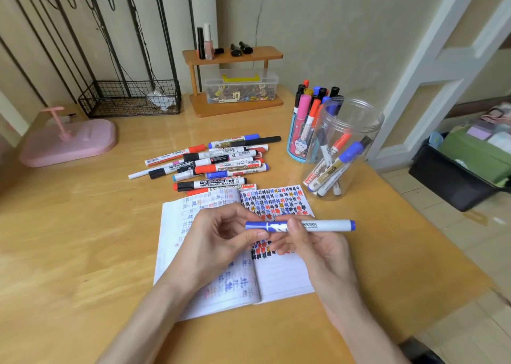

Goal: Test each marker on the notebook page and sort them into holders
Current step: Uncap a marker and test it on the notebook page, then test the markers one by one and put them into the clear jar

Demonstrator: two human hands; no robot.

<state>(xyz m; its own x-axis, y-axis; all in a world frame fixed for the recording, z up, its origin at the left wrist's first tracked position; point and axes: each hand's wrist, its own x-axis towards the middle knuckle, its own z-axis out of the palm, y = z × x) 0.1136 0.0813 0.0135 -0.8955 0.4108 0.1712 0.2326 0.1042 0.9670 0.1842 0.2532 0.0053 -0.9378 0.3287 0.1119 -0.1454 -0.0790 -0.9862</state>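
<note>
Pale wooden table point(83, 239) carries an open lined notebook point(282, 278) thick with scribbles. Above it a white, blue-capped whiteboard marker point(329, 225) lies level: left hand point(221, 236) pinches the cap, right hand point(312, 250) grips the barrel. Probably uncapping; next, a straight pull apart, then a stroke on bare lines.

The marker point(331, 225) is white and blue; the notebook page point(276, 197) shows black, blue, red marks.

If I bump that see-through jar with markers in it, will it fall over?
Probably not: the clear jar looks wide and stands flat on the table. It looks like light plastic, so it may slide. The markers leaning inside would likely rattle and shift.
</note>
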